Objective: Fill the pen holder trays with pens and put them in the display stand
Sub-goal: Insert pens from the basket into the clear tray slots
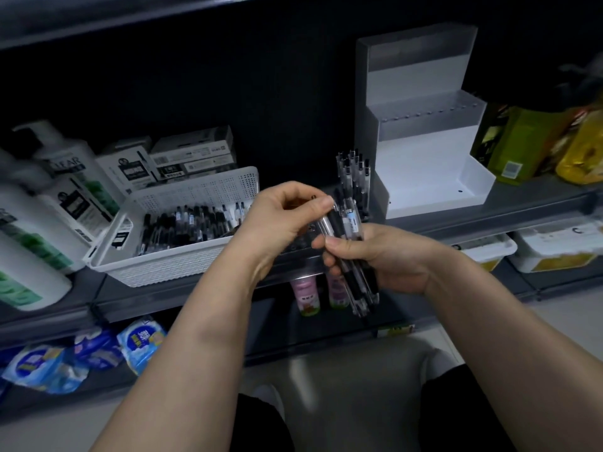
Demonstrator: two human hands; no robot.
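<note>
The right hand (388,256) was clamped round a bundle of pens (355,282), fingers curled over the barrels and thumb across the front, with the bundle held near upright in front of the shelf (489,213). The left hand (287,213) had thumb and forefinger pinched on the upper end of one pen (326,223) at the left edge of that bundle, so the step in hand looked like drawing out a single pen for seating in a tray. Between the hands a dark piece with rows of holes (301,244) showed, probably the tray, though too much was hidden to be sure. More pens stood upright (354,174) just behind the bundle, and whether they already sat in a tray could not be told. To do it well, the right hand should ease its grip only enough to free the one pen, or its neighbours would slide out with it. The pen should be pulled along its own length, then lowered straight into a hole with its clicker end up like the standing ones. Spare stock lay in the white basket (202,190) to the left. The stepped stand (424,164) stood on the shelf to the right, its tiers apparently unfilled.
</note>
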